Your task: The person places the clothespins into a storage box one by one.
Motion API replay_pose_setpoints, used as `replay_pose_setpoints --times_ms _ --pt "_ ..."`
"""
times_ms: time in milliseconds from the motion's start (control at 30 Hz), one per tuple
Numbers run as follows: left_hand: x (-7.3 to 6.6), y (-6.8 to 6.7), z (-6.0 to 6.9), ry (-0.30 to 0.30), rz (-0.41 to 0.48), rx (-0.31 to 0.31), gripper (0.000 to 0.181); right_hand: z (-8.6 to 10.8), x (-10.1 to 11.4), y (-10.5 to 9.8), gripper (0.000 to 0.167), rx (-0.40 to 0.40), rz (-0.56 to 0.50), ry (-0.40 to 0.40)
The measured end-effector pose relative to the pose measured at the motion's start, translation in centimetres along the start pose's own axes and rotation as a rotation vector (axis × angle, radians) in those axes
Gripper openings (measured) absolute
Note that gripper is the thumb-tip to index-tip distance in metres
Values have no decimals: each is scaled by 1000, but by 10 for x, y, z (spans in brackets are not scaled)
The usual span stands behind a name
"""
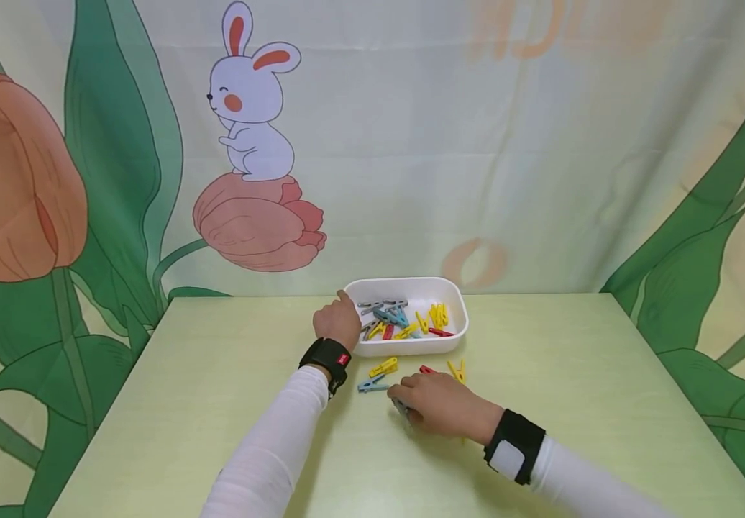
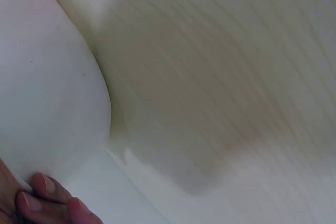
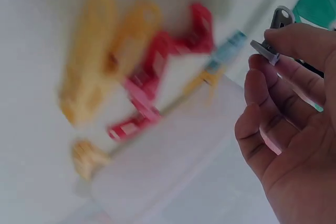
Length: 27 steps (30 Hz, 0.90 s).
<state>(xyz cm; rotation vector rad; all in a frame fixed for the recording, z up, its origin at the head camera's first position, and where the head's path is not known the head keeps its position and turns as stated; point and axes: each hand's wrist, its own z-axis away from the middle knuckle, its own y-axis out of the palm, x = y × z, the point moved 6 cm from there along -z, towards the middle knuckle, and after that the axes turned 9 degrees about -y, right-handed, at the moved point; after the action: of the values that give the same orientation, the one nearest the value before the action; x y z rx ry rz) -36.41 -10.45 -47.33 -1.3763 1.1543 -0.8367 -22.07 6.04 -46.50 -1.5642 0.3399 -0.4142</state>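
My left hand (image 1: pixel 339 322) grips the left end of a white tray (image 1: pixel 411 347); in the left wrist view its fingers (image 2: pixel 50 200) curl at the edge of the tray wall (image 2: pixel 52 87). Grey, blue, yellow and red clothespins lie in the tray. In front of it, my right hand (image 1: pixel 444 404) pinches a grey clothespin (image 1: pixel 401 407) between thumb and fingers, clearer in the right wrist view, where the clothespin (image 3: pixel 282 18) stands at the fingertips of the hand (image 3: pixel 299 114).
On the table (image 1: pixel 172 403) before the tray lie a yellow clothespin (image 1: pixel 383 367), a blue one (image 1: pixel 372 386), a red one (image 1: pixel 427 370) and another yellow one (image 1: pixel 457 371), partly behind my right hand. A printed cloth (image 1: pixel 385 144) hangs behind the table.
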Motion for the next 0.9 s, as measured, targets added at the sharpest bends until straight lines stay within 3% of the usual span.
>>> replay_pose_setpoints --times_ms 167,433,667,900 --pt "0 1 0 1 5 0 54 6 3 -32 33 -79 40 -27" --pt "0 1 1 -2 -9 11 54 18 -1 -69 37 -77 108 -7" --pt "-1 1 1 -3 -1 18 54 25 -14 -101 38 -126 152 25" --pt "-1 0 2 -11 -9 28 54 22 -35 -129 36 -194 115 54"
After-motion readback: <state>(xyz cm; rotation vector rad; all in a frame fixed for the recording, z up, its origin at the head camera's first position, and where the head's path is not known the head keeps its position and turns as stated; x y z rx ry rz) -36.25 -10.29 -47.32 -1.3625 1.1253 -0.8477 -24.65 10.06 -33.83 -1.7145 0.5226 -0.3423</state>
